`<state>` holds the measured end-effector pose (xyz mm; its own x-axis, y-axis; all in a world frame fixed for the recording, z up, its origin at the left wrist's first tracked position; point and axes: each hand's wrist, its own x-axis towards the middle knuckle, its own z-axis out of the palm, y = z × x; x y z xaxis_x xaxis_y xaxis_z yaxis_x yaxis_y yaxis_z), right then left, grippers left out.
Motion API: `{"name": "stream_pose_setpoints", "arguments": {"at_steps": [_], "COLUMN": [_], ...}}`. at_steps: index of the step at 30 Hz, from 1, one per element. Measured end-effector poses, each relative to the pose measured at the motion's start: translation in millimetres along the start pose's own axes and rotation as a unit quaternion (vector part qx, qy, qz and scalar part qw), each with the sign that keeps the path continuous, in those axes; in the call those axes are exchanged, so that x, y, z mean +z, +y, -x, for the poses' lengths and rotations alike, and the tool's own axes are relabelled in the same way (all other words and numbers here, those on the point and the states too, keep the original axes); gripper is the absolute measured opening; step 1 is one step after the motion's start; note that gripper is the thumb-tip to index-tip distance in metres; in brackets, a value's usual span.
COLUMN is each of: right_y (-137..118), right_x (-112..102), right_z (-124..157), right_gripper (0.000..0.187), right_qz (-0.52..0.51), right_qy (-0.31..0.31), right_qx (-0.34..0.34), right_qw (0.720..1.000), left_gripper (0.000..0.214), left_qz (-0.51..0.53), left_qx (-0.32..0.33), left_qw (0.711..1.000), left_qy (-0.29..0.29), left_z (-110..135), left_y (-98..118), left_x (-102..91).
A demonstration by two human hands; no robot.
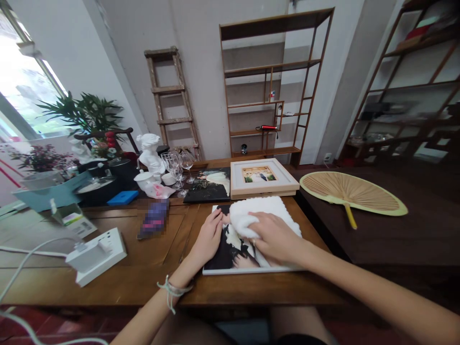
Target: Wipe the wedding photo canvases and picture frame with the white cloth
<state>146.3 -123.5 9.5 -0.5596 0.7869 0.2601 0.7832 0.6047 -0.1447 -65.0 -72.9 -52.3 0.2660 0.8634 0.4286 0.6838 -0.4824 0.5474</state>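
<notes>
Two hands are at the photo panel (230, 242) in the head view, and we find it lying face up on the wooden table (143, 263), directly under both. We note the left hand (211, 231) laid flat with its fingers nearly straight and close together, resting on the panel's left side and gripping nothing that we can see. We note the right hand (273, 233) curled over a bunched white cloth (266, 203), which it holds against the panel; the cloth covers the upper right part. Beyond the left hand lies a dark photo panel (208, 184); just beside that, beyond the right hand, lies a framed picture (258, 174). A hand fan (354, 191) lies to the right of the right hand, and a power strip (104, 258) to the left of the left hand. Regarding progress, we judge the wiping to be under way: the cloth is on the surface, and the section beside the left hand lies uncovered. We cannot tell which sections are finished or remain, nor whether the two pieces beyond the hands have been wiped.
</notes>
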Motion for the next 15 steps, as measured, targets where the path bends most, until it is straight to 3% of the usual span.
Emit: {"name": "stream_pose_setpoints", "arguments": {"at_steps": [7, 11, 15], "right_y": [12.8, -4.4, -35.6], "right_x": [2.4, 11.4, 16.9], "right_z": [-29.4, -14.4, 19.8], "right_gripper": [0.024, 0.03, 0.025], "right_qz": [0.02, 0.022, 0.035], "right_qy": [0.003, -0.005, -0.019], "right_qx": [-0.002, -0.012, -0.043], "right_qw": [1.0, 1.0, 0.998], "left_gripper": [0.036, 0.036, 0.036], "left_qz": [0.005, 0.006, 0.007], "left_qx": [-0.004, -0.007, -0.014], "left_qw": [1.0, 1.0, 1.0], "left_qy": [-0.001, -0.002, -0.005], "left_z": [-0.3, -0.5, -0.8], "left_y": [0.6, 1.2, 3.2], "left_x": [-0.6, -0.8, -1.3]}}
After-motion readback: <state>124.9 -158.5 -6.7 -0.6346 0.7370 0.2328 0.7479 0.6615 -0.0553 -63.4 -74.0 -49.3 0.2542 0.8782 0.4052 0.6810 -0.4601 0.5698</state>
